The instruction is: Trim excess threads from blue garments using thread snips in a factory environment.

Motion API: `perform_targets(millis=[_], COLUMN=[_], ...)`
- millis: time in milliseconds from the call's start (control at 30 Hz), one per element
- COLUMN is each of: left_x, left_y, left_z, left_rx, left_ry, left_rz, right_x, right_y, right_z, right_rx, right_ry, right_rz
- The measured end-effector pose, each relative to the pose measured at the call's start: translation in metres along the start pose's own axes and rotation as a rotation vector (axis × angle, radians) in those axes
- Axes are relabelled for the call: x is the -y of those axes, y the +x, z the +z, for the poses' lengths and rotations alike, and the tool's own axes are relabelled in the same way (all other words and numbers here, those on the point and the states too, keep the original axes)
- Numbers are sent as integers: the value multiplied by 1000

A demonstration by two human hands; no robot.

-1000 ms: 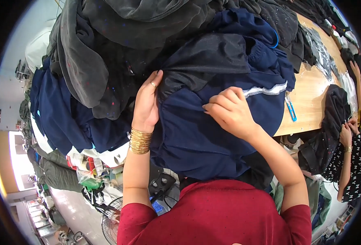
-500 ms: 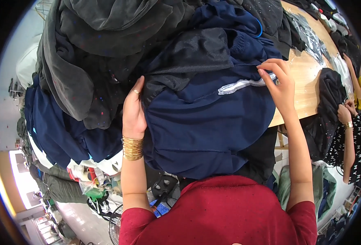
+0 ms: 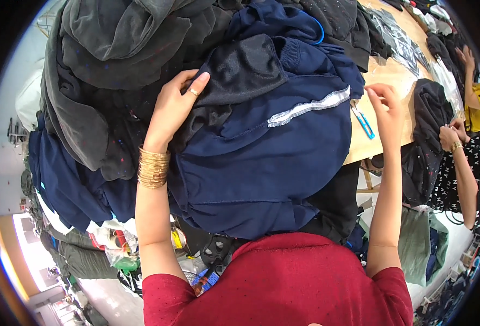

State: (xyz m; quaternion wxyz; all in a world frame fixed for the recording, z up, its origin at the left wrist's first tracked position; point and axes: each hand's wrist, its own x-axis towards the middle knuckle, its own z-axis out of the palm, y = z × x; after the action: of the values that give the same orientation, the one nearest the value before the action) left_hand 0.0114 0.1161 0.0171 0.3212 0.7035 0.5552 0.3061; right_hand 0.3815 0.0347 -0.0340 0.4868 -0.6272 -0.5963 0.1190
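The navy garment (image 3: 261, 168) lies on the near edge of the worktop (image 3: 378, 70), spilling toward the red shirt (image 3: 300, 277); it should handle soft and limp, its glossy lining (image 3: 245, 70) perhaps slippery, so the white strip (image 3: 311, 107) likely offers surer hold. The left hand (image 3: 176, 103) curls at the lining, grip hidden; the right hand (image 3: 386, 106) hovers near the snips (image 3: 363, 122), whether pinching anything unclear. The heap (image 3: 104, 103) crowds the left, leaving freer room rightward.
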Motion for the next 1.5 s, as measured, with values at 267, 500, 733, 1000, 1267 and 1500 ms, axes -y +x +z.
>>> perform_targets(millis=[267,500,733,1000,1267,1500], left_x=[-7,-28,-89,-65,-42,-34], left_y=[28,24,-61,-79,-40,-20], left_z=[1,22,63,27,26,31], left_rx=[-9,-84,848,394,-40,86], left_ry=[-147,-204,307,-49,348,457], left_rz=[55,50,755,207,492,525], right_x=[-76,-115,-133,-162,-75,26], right_y=[-18,-80,-75,-84,-57,-49], right_z=[-17,26,18,-21,-7,33], right_rx=[-45,95,2,-170,-144,165], right_ry=[-260,-687,-575,-319,848,714], right_rz=[129,-31,-20,230,634,380])
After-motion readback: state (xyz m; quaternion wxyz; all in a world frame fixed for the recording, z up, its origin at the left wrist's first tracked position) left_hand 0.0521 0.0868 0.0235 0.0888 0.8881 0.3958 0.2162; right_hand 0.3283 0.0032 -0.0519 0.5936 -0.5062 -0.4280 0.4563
